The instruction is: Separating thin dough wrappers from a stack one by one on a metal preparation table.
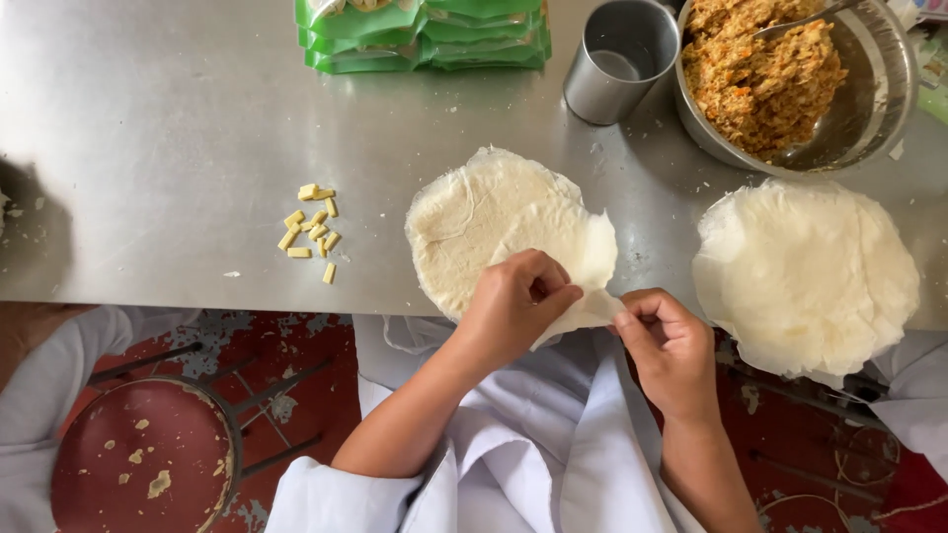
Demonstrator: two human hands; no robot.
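Nearest me, my left hand (513, 306) and right hand (667, 345) meet at the table's front edge. Both have their fingers pinched shut on the near corner of a thin white wrapper (504, 227), which lies flat on the steel table (148, 128) with that corner lifted and hanging over the edge between my hands. To the right sits a stack of wrappers (805, 276), also overhanging the edge. To the left, a little heap of pale yellow cheese sticks (314, 229) lies well apart from the wrapper. Farther back stands a steel cup (620, 61), just beside a steel bowl (884, 94) of orange-brown filling (760, 74) with a spoon (805, 20) in it. Green packets (425, 35) are stacked at the far edge. Below the table, left, is a red stool (138, 454).
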